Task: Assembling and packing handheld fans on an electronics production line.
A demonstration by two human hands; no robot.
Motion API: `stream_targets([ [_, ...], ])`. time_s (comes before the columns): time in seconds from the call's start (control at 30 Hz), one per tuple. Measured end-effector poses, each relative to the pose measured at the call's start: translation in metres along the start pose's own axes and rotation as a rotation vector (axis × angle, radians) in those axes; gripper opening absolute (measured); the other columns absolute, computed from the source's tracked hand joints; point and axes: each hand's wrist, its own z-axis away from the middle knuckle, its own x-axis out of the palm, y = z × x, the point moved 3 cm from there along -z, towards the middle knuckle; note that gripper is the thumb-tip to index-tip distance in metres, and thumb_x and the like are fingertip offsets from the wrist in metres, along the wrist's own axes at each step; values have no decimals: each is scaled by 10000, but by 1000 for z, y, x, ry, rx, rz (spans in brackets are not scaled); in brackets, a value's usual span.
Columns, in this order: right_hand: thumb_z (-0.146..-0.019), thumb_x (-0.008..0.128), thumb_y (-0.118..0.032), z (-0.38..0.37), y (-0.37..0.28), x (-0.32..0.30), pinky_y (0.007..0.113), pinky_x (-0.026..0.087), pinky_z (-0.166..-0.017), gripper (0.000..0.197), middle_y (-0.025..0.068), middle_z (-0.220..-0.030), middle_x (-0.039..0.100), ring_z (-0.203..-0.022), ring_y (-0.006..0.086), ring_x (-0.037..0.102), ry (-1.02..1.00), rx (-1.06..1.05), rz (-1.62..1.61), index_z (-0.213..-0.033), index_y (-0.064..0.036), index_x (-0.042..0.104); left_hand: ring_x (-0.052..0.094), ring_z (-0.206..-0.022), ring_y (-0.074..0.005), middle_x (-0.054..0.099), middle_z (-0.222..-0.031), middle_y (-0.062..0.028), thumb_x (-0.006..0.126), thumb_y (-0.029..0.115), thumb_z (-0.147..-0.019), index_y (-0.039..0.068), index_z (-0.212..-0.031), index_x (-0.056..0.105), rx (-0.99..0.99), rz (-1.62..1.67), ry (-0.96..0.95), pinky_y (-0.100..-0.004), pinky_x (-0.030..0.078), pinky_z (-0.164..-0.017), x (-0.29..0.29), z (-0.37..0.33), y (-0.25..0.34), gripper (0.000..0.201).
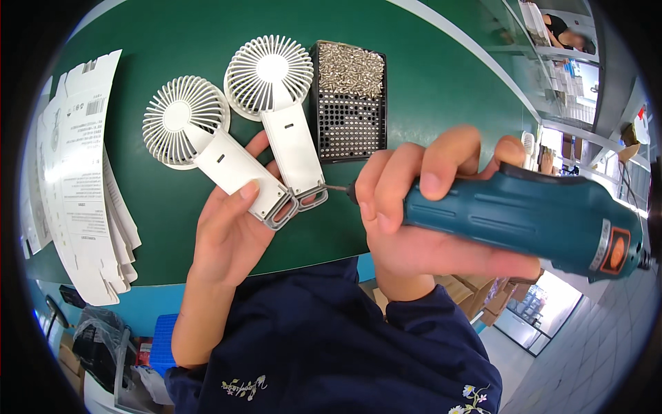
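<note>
Two white handheld fans lie side by side on the green table, their round grilles pointing away from me. My left hand (238, 214) grips the left fan (231, 162) by its handle, thumb on top, with some fingers reaching under toward the right fan (293, 141). Both handles end in grey loop-shaped frames that meet or overlap. My right hand (427, 200) is wrapped round a teal electric screwdriver (503, 214) held almost level. Its thin bit points left, with the tip at the lower right corner of the right fan's handle; whether it touches a screw is too small to tell.
A black tray (352, 103) beyond the screwdriver holds a heap of small metal screws and rows of filled holes. Flattened white printed cartons (83, 179) are stacked at the left. The green table (427, 76) has a curved far edge; shelves and a person (569, 34) are beyond.
</note>
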Motion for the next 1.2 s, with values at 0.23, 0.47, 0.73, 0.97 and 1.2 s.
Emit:
stream_targets([
  [0.23,-726,534,-798,5,9,-4,357,414,-506,873,87,-948,497,-539,231,530,47,2,17,-1356,-217,365,471,-1278,-296,412,-1408,-214,498,158,-945,-20,-1472,179,-15,-5,-6,-448,400,-1050,-2,0,0,641],
  [0.47,-720,567,-776,9,6,1,379,427,-494,843,88,-914,492,-518,229,522,15,17,105,-1297,-190,386,461,-1287,-297,406,-1419,-212,505,161,-941,-17,-1475,175,-23,-7,-6,-453,383,-1062,-1,0,0,652],
  [0.73,-830,521,-697,-14,-20,0,338,350,-459,712,73,-938,485,-509,183,484,57,-128,103,-1280,-156,410,447,-1298,-297,396,-1421,-215,506,150,-935,-26,-1478,160,-7,-16,7,-453,382,-1062,1,0,-1,668],
  [0.97,-616,290,-950,-40,20,-46,269,378,-303,1020,83,-784,490,-376,174,451,387,-278,125,-1295,-190,342,411,-1326,-307,376,-1429,-221,497,153,-936,-42,-1477,138,-3,-33,2,-467,387,-1061,0,0,0,678],
  [1.2,-706,266,-897,-44,31,-51,244,362,-297,965,94,-785,510,-375,161,454,383,-295,270,-1239,-95,324,408,-1327,-310,362,-1432,-227,498,151,-937,-46,-1475,129,2,-33,5,-480,397,-1056,1,0,0,681],
])
